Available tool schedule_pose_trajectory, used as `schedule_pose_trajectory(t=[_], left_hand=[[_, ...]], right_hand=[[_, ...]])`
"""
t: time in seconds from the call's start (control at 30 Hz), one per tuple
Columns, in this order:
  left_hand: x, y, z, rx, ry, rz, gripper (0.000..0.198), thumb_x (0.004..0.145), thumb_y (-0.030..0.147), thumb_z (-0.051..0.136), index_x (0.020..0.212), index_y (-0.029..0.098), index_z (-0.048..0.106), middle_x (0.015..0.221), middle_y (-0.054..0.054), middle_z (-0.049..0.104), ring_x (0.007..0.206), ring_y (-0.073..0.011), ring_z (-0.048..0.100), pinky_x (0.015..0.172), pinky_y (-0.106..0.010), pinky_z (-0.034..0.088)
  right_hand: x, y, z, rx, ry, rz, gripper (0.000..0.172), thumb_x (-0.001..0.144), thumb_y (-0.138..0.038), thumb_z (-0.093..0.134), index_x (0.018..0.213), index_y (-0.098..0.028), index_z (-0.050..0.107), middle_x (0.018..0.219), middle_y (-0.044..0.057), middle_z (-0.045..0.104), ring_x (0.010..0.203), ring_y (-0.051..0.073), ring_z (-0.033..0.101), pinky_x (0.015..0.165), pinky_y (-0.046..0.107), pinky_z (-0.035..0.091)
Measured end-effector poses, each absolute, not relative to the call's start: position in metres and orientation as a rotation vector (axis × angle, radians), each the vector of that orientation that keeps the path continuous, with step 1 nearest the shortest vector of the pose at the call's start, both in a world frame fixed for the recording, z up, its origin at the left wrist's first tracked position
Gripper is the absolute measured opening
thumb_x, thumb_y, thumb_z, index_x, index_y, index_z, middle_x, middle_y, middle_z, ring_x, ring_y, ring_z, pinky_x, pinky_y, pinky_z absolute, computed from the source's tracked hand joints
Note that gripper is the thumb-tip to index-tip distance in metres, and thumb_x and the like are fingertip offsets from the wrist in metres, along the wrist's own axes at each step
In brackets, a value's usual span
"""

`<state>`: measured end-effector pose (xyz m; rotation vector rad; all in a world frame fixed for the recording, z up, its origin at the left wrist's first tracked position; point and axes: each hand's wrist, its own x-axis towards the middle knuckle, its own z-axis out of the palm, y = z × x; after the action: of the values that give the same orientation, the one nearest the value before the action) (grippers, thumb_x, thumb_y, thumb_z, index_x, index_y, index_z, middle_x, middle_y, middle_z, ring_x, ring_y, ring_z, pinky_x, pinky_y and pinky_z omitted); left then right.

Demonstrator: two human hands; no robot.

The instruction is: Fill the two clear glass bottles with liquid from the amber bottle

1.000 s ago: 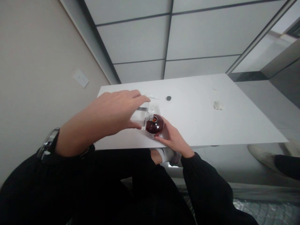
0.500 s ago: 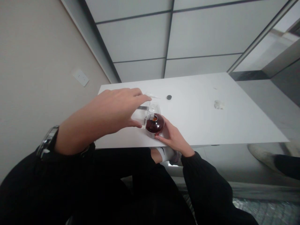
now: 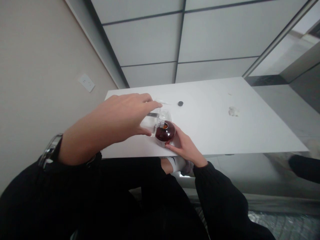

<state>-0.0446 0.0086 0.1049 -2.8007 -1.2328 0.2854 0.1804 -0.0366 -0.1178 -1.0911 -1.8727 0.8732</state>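
Note:
My left hand [image 3: 125,116] is closed round a clear bottle [image 3: 153,124], tilted on its side with its neck pointing right. That neck meets the round mouth of a dark reddish-brown glass bottle [image 3: 167,134], which stands upright near the front edge of the white table [image 3: 200,130]. Wrapped round the brown bottle's right side is my right hand [image 3: 184,143]. Behind the two bottles lies a clear plastic piece [image 3: 167,115], partly hidden. A small dark cap [image 3: 180,103] rests on the table farther back.
A crumpled whitish wad [image 3: 233,111] lies on the table's right part, with a tiny scrap [image 3: 229,94] behind it. White panels [image 3: 150,36] rise behind the table. A wall socket [image 3: 86,82] is at left. Another person's dark trouser leg [image 3: 305,168] shows at right.
Both hands and both bottles look nearly the same as before. At the right edge, the other person's foot and leg have shifted right.

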Motion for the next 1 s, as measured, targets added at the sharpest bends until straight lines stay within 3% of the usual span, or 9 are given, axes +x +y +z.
schedule_pose_trajectory(t=[1.0], left_hand=[[-0.0424, 0.0078, 0.1089, -2.806, -1.208, 0.313, 0.051, 0.093, 0.046, 0.073, 0.142, 0.035, 0.064, 0.142, -0.007, 0.069, 0.122, -0.0330, 0.069, 0.091, -0.039, 0.055]], right_hand=[[0.1811, -0.0366, -0.1227, -1.085, -1.883, 0.854, 0.090, 0.092, -0.048, 0.078, 0.168, -0.035, 0.031, 0.168, 0.012, 0.049, 0.152, 0.037, 0.051, 0.125, 0.066, 0.041]])
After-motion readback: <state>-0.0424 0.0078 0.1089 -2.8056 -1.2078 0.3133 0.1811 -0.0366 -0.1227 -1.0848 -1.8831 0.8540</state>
